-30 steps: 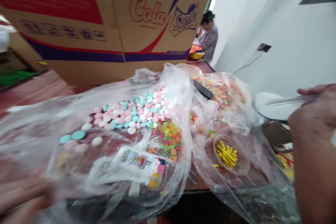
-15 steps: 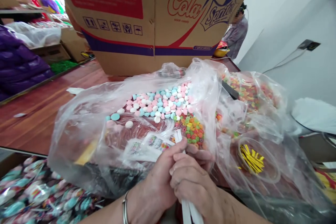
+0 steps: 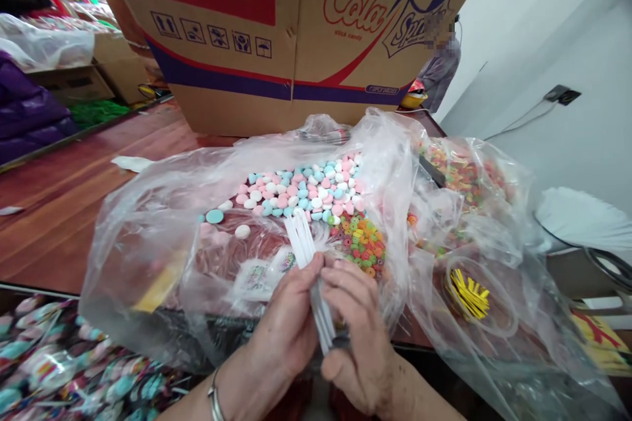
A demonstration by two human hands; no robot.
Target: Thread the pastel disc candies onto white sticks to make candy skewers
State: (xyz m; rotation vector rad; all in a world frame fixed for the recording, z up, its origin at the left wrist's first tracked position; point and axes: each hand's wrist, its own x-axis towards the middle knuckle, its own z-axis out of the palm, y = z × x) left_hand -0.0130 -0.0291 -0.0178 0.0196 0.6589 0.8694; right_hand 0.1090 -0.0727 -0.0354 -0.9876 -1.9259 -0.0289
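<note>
My left hand and my right hand meet at the bottom centre, both closed around a small bundle of white sticks that points up and away from me. Just beyond them lies a clear plastic bag spread on the wooden table. Inside it sit pink, blue and white round candies and a heap of small coloured ring candies. A printed packet lies under the plastic beside my left hand.
A large cardboard box stands behind the bags. To the right are a second bag of coloured candy and a clear tub of yellow twist ties. Wrapped sweets fill the lower left. A person stands far back.
My hands came together from the frame edges onto the white sticks. Since half a second ago the sticks have slid upward, now protruding well above my fingers.
</note>
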